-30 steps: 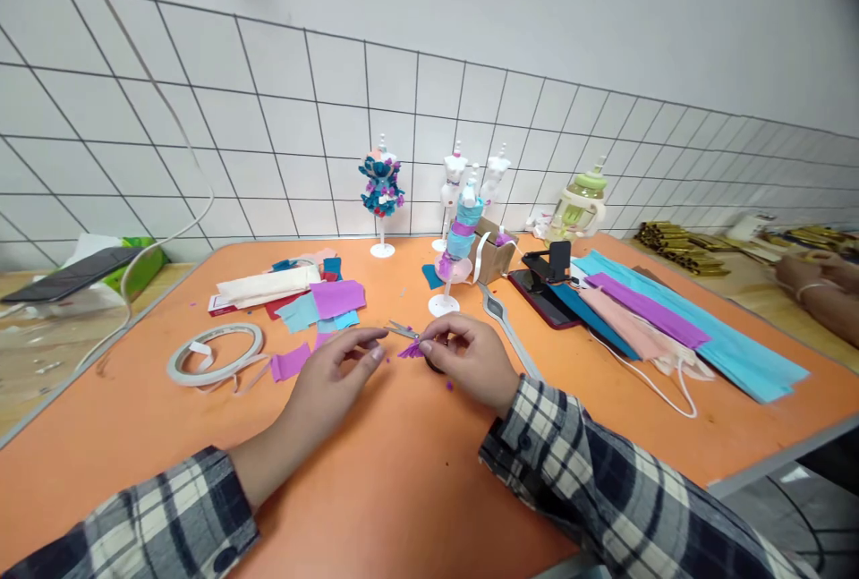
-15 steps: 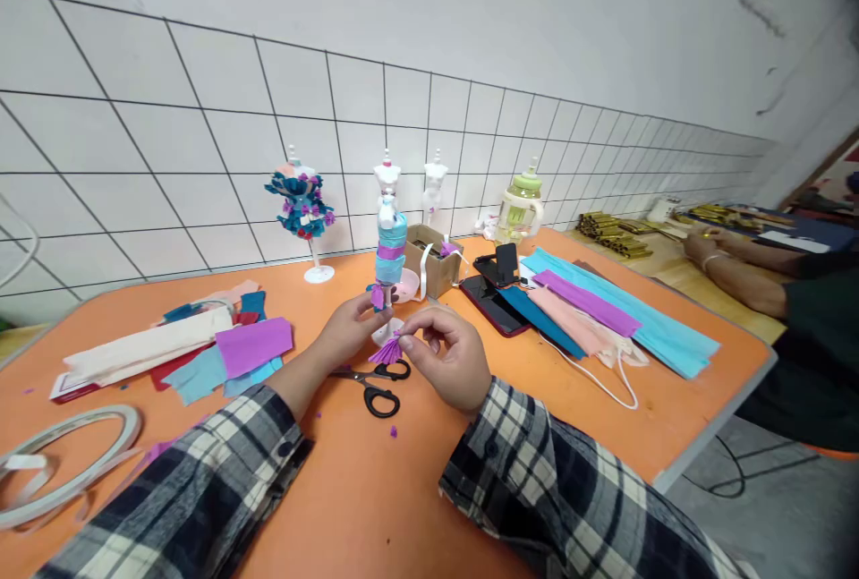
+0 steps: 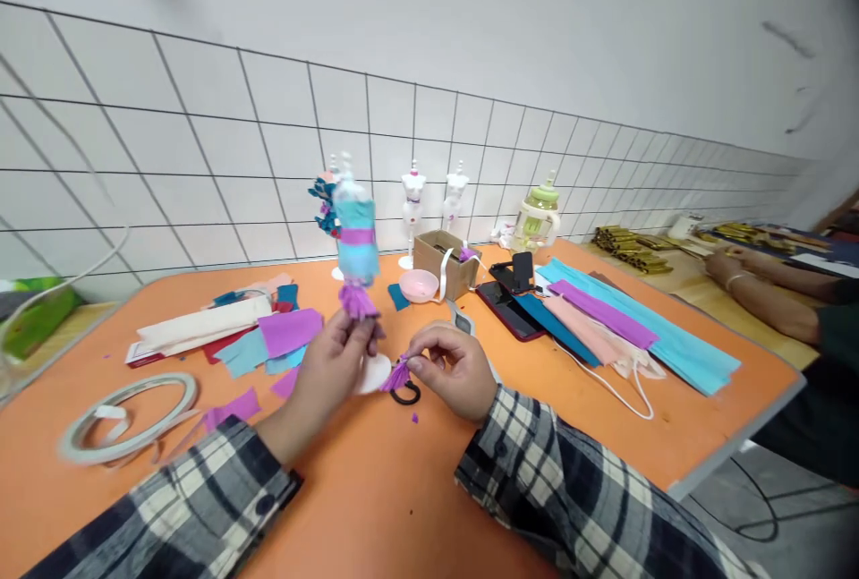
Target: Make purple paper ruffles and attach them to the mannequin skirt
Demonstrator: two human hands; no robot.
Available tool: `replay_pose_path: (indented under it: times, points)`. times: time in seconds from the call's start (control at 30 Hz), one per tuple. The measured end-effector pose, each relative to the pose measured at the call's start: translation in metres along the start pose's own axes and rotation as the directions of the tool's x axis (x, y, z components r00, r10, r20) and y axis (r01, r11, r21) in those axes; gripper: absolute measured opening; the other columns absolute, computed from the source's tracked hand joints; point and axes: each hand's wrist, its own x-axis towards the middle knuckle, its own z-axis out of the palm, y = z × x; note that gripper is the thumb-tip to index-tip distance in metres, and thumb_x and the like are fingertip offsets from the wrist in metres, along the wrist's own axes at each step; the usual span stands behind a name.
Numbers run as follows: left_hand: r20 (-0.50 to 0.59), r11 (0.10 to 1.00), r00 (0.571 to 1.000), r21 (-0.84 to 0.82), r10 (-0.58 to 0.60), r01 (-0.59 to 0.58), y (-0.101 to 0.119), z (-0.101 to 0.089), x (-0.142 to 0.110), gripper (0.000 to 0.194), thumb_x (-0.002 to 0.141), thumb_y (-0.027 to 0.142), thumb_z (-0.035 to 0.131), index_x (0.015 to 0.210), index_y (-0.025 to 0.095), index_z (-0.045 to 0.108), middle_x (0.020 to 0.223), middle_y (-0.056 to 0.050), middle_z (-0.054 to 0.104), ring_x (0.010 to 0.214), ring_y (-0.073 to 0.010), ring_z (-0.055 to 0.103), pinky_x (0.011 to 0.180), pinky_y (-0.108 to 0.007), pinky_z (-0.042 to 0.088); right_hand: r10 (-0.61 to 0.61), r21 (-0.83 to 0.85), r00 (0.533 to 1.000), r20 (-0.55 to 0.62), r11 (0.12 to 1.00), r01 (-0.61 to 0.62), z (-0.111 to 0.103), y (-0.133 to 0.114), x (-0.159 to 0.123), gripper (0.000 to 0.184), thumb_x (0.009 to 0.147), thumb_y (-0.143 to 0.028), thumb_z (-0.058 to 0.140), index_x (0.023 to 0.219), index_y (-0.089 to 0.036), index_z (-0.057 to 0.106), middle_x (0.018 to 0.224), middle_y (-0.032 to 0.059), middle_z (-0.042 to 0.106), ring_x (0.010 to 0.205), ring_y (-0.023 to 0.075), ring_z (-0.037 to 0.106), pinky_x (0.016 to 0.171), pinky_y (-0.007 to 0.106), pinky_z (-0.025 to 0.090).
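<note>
Nearer came one blue-wrapped dress form (image 3: 358, 261), rising above the grasping fingers of the left hand (image 3: 328, 366).
One purple tuft (image 3: 398, 376) jutted from the pinching fingertips of the right hand (image 3: 456, 373).

Green-lidded bottle (image 3: 535, 221); dark phone (image 3: 508, 312) in front

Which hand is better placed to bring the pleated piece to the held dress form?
Probably the right hand: it pinches the pleated purple piece; the left hand holds the miniature dress form.
</note>
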Motion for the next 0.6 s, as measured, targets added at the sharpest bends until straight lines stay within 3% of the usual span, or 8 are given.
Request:
replay_pose_path:
  times: [0.1,0.2,0.37,0.6]
  points:
    - [0.100,0.997,0.993,0.041,-0.062,0.058,-0.004,-0.012,-0.040,0.027,0.091,0.047,0.055,0.088,0.021,0.061,0.075,-0.002,0.067,0.069,-0.0194,0.064,0.064,-0.029,0.052,0.021,0.176,0.998,0.064,0.984,-0.032,0.007,-0.010,-0.005,0.024,0.085,-0.046,0.068,0.079,-0.023,0.065,0.077,0.0041,0.062,0.069,0.0174,0.056,0.062,0.031,0.045]
    - [0.140,0.998,0.989,0.057,-0.040,0.033,0.000,-0.015,-0.062,0.023,0.090,0.042,0.054,0.089,0.021,0.063,0.082,-0.003,0.070,0.075,-0.0205,0.065,0.069,-0.030,0.052,-0.020,0.199,1.000,0.021,0.980,0.016,0.014,-0.022,-0.011,0.021,0.087,-0.042,0.068,0.081,-0.023,0.065,0.079,0.0034,0.061,0.073,0.0177,0.055,0.066,0.031,0.045]
    - [0.154,0.998,0.987,0.057,-0.043,0.034,0.010,-0.006,-0.066,0.021,0.089,0.037,0.052,0.081,0.021,0.062,0.071,-0.001,0.065,0.065,-0.0184,0.061,0.061,-0.027,0.049,-0.090,0.117,0.992,-0.087,0.988,0.100,0.017,-0.028,-0.013,0.005,0.086,-0.025,0.067,0.082,-0.022,0.066,0.078,0.0022,0.061,0.073,0.0168,0.053,0.064,0.030,0.041]
    - [0.120,0.994,0.987,0.023,-0.104,0.102,0.004,-0.002,-0.063,0.013,0.082,0.031,0.055,0.082,0.020,0.062,0.068,0.000,0.068,0.062,-0.0187,0.063,0.057,-0.027,0.047,-0.098,0.029,0.991,-0.091,0.994,0.101,0.018,-0.024,-0.013,0.006,0.084,-0.024,0.067,0.078,-0.022,0.066,0.074,0.0008,0.064,0.070,0.0157,0.052,0.066,0.031,0.040]
